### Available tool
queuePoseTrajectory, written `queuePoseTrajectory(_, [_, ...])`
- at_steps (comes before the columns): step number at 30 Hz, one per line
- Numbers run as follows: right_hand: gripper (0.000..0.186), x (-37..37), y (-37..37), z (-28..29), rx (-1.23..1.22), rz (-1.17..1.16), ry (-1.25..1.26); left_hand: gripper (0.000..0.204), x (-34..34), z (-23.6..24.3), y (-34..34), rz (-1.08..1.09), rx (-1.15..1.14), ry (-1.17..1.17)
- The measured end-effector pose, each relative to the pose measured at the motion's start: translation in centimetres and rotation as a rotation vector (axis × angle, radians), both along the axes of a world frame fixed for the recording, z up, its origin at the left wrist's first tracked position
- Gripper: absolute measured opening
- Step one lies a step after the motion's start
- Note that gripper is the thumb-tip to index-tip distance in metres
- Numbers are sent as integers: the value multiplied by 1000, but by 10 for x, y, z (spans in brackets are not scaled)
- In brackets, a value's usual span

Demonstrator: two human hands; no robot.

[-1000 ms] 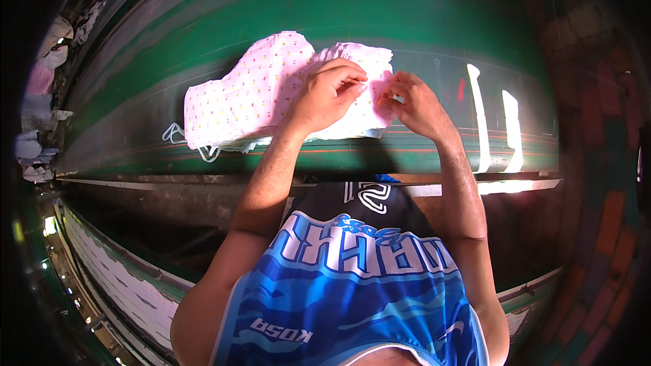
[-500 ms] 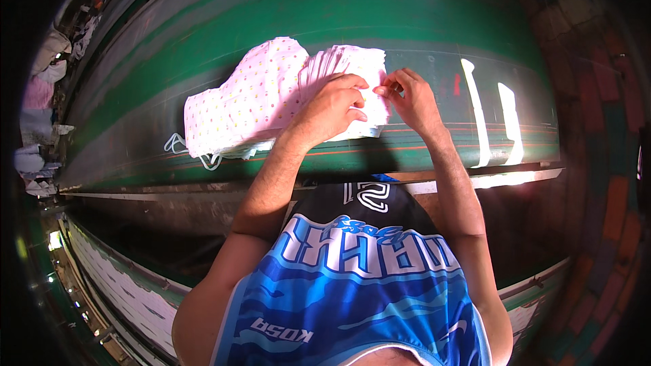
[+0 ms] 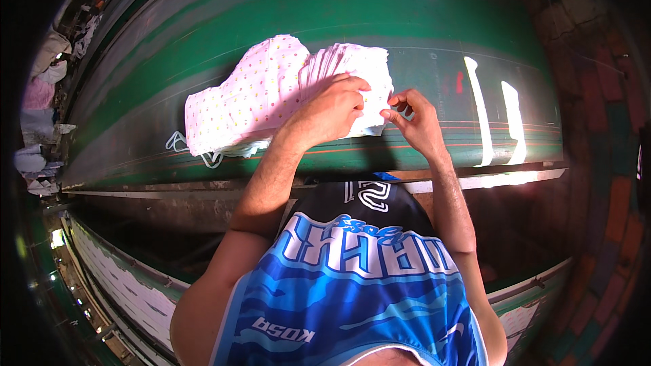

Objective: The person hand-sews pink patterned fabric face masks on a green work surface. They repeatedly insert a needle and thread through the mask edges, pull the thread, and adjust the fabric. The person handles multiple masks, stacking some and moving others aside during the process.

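pink fabric under left hand

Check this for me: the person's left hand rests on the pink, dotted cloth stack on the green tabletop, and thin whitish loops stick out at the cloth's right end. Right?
Not quite: the head view shows the thin whitish loops sticking out at the left end of the pink, dotted cloth stack. The left hand is indeed on it.

I see a person wearing a sleeveless blue jersey with lighter wavy patches, large white block lettering and, at the far end, black fabric with white-outlined numerals.
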State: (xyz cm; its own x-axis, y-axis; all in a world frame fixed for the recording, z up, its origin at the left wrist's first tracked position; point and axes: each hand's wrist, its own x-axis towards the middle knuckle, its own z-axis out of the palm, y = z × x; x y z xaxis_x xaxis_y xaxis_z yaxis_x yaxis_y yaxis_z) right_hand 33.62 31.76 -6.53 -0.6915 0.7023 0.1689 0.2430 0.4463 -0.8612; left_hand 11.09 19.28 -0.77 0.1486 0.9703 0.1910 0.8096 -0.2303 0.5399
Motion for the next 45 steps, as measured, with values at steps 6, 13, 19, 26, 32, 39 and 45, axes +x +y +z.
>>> queuePoseTrajectory(6, [30,-1,-3,-5,-140,-44,17,5,4,-4,-3,51,13,-35])
queuePoseTrajectory(13, [32,-1,1,-21,-117,-44,6,3,-4,-1,-1,51,-17,-167])
queuePoseTrajectory(19, [34,-1,-1,-28,-75,-47,46,7,-5,0,0,106,-43,-240])
queuePoseTrajectory(26, [34,4,7,-27,-39,15,93,21,32,-16,5,281,226,-57])
queuePoseTrajectory(32, [28,11,3,-6,-51,-22,124,12,41,-17,6,356,153,82])
queuePoseTrajectory(39, [28,4,0,21,-176,46,47,10,36,-10,4,328,104,54])
queuePoseTrajectory(45, [27,-6,-2,17,-283,58,7,11,34,-7,2,283,113,35])
